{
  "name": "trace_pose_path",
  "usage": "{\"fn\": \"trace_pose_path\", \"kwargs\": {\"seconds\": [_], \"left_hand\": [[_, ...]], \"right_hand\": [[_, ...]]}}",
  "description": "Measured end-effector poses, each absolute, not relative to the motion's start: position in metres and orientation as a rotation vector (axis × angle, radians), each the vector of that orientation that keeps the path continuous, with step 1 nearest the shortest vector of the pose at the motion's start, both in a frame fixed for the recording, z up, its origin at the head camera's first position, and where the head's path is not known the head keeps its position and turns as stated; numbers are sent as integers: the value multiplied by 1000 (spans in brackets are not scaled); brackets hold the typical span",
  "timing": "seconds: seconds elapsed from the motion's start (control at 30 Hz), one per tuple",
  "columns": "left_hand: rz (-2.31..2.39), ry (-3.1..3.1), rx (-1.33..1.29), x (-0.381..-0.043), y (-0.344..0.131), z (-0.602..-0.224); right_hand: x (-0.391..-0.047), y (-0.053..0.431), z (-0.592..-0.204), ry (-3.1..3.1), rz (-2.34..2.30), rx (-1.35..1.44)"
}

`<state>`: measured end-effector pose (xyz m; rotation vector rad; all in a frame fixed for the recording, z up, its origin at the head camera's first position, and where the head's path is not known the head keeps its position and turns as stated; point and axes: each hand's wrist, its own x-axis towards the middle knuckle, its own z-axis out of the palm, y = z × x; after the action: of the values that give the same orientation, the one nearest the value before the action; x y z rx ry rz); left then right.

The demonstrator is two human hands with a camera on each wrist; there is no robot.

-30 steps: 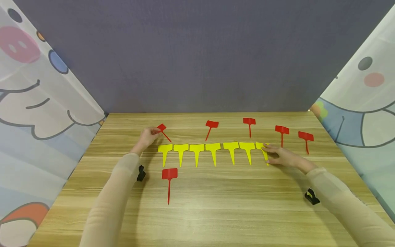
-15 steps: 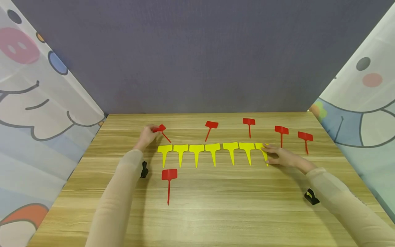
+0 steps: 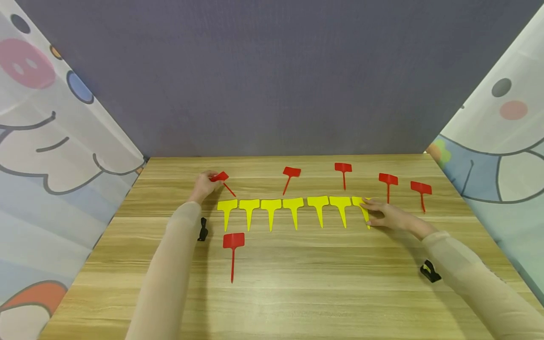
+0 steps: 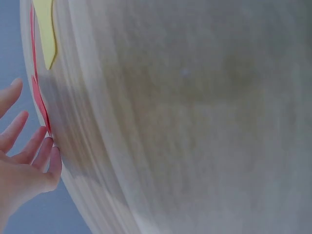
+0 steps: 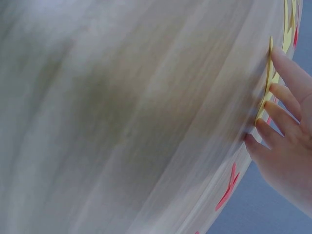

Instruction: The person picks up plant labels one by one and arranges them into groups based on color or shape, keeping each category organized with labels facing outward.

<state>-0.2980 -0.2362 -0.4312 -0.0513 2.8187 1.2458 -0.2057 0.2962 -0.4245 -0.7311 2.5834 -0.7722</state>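
Several T-shaped yellow plant labels (image 3: 271, 205) lie in a row across the wooden table, stems toward the person. My left hand (image 3: 203, 188) is at the back left, its fingertips touching the head of a slanted red plant label (image 3: 221, 176). In the left wrist view its fingers spread apart at that red label (image 4: 41, 103). At the row's right end, my right hand (image 3: 388, 216) rests its fingertips on the last yellow plant label (image 3: 358, 200), covering part of it. The right wrist view shows its extended fingers along that yellow label (image 5: 267, 85).
Behind the row lie more red plant labels, among them one at centre (image 3: 291, 172) and one far right (image 3: 421, 188). Another red label (image 3: 233, 241) lies in front of the row's left end. A grey panel (image 3: 280, 85) stands behind the table (image 3: 297, 302), with cartoon-printed curtains at both sides.
My left hand has shifted slightly at the red label's head, and its forearm has swung to the right. The right hand stays at the last yellow label.
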Motion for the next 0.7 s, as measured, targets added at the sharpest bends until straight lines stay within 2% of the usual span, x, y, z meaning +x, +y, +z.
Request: {"fn": "trace_pose_path", "kwargs": {"seconds": [0.13,0.23,0.37,0.43,0.7], "left_hand": [[1310,2861,77,-341,-265,-486],[1199,2894,-4,-356,-270,-497],[1070,2819,-150,-320,-242,-448],[1065,2815,-146,-309,-234,-434],[1002,2844,-138,-298,-229,-425]], "right_hand": [[-205,296,-424,2599,-756,-741],[-205,296,-423,2605,-746,-741],[-205,296,-424,2602,-745,-739],[-205,295,-424,2597,-752,-739],[-205,295,-423,2600,-744,-743]]}}
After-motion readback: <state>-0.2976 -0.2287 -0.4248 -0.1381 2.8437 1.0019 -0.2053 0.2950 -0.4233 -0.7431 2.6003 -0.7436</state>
